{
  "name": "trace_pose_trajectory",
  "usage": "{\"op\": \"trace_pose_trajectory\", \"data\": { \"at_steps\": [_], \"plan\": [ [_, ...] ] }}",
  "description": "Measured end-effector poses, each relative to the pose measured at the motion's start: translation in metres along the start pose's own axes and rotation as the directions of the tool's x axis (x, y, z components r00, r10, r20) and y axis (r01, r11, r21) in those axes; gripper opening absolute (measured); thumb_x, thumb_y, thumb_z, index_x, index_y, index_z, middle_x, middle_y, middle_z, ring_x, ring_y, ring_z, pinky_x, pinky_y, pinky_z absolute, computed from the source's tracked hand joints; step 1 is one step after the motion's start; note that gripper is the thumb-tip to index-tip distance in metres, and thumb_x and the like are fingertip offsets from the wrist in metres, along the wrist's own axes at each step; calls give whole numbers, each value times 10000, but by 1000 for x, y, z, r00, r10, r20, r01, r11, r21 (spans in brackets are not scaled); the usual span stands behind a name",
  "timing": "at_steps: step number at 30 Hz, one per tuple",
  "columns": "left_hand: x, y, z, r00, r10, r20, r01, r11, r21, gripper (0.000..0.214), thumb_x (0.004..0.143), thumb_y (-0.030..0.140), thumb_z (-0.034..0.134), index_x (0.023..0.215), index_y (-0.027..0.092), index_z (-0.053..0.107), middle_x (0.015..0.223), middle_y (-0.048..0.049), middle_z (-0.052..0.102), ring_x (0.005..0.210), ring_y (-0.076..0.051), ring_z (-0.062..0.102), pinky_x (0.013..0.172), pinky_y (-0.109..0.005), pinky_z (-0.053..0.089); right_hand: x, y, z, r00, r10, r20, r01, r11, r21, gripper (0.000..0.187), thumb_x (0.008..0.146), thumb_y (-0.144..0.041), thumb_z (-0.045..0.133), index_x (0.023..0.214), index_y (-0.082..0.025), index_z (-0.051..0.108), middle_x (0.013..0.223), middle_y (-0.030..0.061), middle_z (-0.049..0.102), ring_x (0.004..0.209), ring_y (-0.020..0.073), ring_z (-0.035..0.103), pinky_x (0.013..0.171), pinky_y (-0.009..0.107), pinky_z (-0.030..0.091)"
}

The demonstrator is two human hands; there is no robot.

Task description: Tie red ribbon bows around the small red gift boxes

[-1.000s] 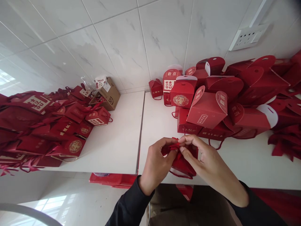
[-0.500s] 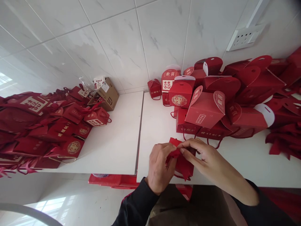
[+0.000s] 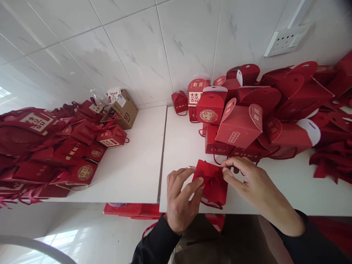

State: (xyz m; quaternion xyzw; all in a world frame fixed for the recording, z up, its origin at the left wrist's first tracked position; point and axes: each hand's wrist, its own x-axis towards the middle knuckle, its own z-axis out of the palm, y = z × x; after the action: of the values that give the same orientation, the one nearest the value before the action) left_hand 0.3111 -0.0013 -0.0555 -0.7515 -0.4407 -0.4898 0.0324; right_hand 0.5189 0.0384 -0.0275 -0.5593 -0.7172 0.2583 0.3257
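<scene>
A small red paper gift box [image 3: 211, 181] with a red cord handle rests on the white table [image 3: 137, 172] near its front edge. My left hand [image 3: 180, 200] presses its fingers against the box's left side and top flap. My right hand [image 3: 247, 179] pinches the box's upper right corner between thumb and fingers. Both hands grip the box, whose top flaps lie folded over.
A heap of folded red gift boxes [image 3: 247, 110] fills the table's right back. Another pile of red boxes and bags [image 3: 55, 146] lies at left, beside a brown cardboard carton [image 3: 123, 110]. A red tray [image 3: 132, 209] shows under the table edge. White tiled wall behind.
The box's top flaps have gone from pinched together at the middle to pressed down flat. My left hand's fingers have spread out over the box and my right hand has shifted to its right corner.
</scene>
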Motion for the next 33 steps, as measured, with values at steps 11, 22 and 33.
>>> {"op": "trace_pose_trajectory", "data": {
  "at_steps": [11,22,33],
  "plan": [
    [-19,5,-19,975,-191,114,193,981,-4,188,949,29,559,1037,193,584,967,-38,601,922,-164,555,801,-282,480,-1,17,-3,997,55,-57,-58,997,-42,142,889,-370,526,838,-274,617,860,15,693,776,222,578,657,339,432],
    [-24,3,-26,921,-294,257,335,933,-132,375,956,120,570,1313,202,487,1254,-103,567,1217,-198,554,1001,-327,492,-2,6,-3,990,87,-110,-82,995,49,324,959,-539,547,1087,-289,706,1096,58,737,970,273,630,647,349,491],
    [-2,14,-10,969,-126,213,153,981,-117,194,928,53,635,1022,221,661,1305,-78,574,1219,-216,524,1019,-350,470,7,-14,12,999,37,-6,-35,981,192,259,967,-522,610,908,-281,685,995,30,689,1006,255,615,817,386,482]
  ]
}}
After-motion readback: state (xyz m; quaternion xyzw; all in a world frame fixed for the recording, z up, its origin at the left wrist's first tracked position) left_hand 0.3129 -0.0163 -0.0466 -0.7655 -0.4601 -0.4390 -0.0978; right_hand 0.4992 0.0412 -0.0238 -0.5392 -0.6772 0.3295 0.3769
